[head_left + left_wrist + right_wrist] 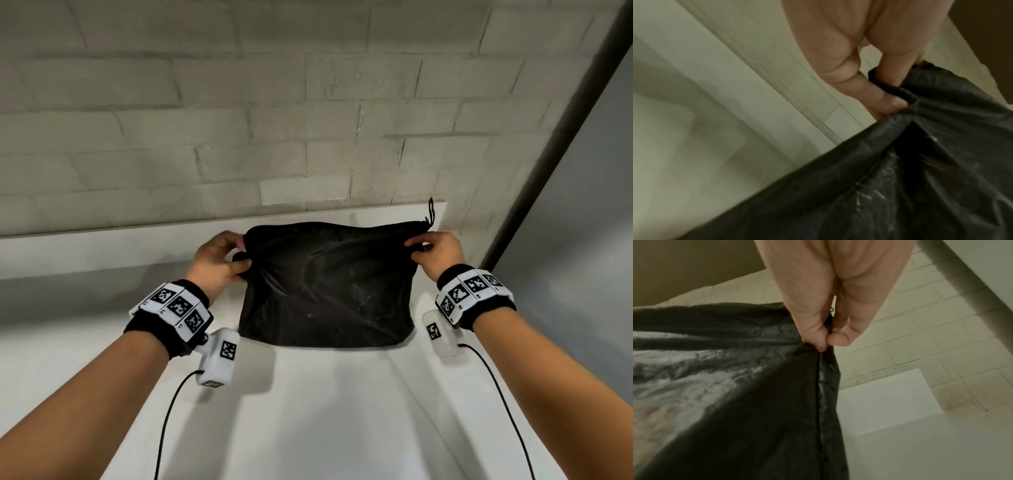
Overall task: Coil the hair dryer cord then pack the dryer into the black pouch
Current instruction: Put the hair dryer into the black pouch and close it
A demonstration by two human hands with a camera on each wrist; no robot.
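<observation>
A black pouch (325, 284) is stretched between both hands over the white table (308, 411), its lower edge near the tabletop. My left hand (222, 255) pinches the pouch's top left corner; the left wrist view shows the pouch (900, 178) bunched under the left hand's (894, 97) thumb and fingers. My right hand (430, 250) pinches the top right corner, and in the right wrist view the right hand (826, 339) clamps the pouch (746, 378) at its side seam. A drawstring (430, 212) sticks up beside that corner. No hair dryer or cord shows.
A grey brick wall (274, 120) stands right behind the table's far edge. A dark post (565, 137) slants up at the right, past the table's right corner. Black cables (168, 421) run from the wrist cameras down over the near table.
</observation>
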